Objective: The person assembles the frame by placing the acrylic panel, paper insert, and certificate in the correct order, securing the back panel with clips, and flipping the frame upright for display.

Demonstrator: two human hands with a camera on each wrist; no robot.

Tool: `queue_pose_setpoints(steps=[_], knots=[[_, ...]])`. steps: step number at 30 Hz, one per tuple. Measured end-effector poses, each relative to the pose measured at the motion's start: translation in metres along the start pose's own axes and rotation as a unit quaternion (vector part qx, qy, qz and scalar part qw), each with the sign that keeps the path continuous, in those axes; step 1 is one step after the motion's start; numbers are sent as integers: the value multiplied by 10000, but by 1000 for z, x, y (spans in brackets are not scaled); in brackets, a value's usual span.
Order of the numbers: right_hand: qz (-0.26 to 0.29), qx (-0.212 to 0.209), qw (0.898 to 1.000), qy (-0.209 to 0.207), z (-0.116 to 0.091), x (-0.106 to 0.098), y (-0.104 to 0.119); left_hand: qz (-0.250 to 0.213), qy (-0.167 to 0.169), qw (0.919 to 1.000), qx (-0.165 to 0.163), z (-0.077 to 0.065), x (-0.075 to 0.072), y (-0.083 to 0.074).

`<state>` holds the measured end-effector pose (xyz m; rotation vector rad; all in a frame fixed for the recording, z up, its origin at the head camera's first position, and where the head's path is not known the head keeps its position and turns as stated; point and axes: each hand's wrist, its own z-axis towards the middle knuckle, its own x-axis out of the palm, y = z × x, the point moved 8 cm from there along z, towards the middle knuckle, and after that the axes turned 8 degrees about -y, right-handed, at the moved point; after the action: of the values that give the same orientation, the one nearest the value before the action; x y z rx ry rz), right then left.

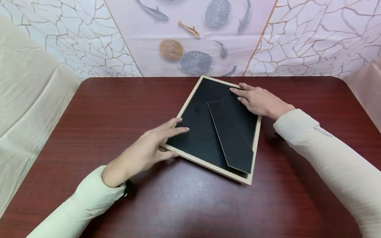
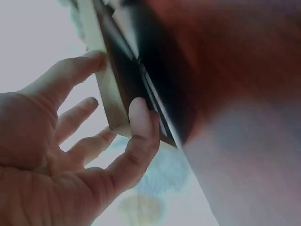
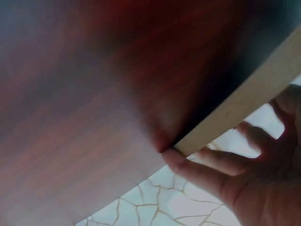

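Observation:
A picture frame point(image 1: 190, 145) lies back side up on the table, turned at a slant, with a pale wooden border and black backing. On the backing is a black easel stand point(image 1: 230, 138), its left edge slightly raised. My left hand point(image 1: 143, 148) holds the near left corner, thumb at the near edge and fingers over the left edge and backing. My right hand point(image 1: 260, 99) rests over the far right edge, fingers fairly straight on the border and backing. In the right wrist view a fingertip point(image 3: 176, 157) touches the end of the wooden edge. The picture side is hidden.
The dark red wood-grain table point(image 1: 119, 99) reaches around the frame on all sides. Behind it hangs a patterned cloth point(image 1: 196, 39) with fish and round motifs. Pale fabric point(image 1: 26, 99) drapes along the left side.

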<state>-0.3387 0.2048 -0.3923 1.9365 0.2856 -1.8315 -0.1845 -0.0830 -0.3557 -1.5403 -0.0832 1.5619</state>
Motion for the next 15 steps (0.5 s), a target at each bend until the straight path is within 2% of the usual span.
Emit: queue_pose_setpoints(steps=[6,9,12,15], knots=[[218,484,9985,-152,-11,-3,11,-114,-166,9994,-280,3,-28,12],[397,716,9962,-307,-20,-5,17,137,-242,9988,-393,5,-38,13],[581,861,9928,-592,-27,-8,23,522,-317,9976,-339,7,-46,11],[697,906,9900,-825,-34,-12,28,657,-290,9971,-234,7,-52,7]])
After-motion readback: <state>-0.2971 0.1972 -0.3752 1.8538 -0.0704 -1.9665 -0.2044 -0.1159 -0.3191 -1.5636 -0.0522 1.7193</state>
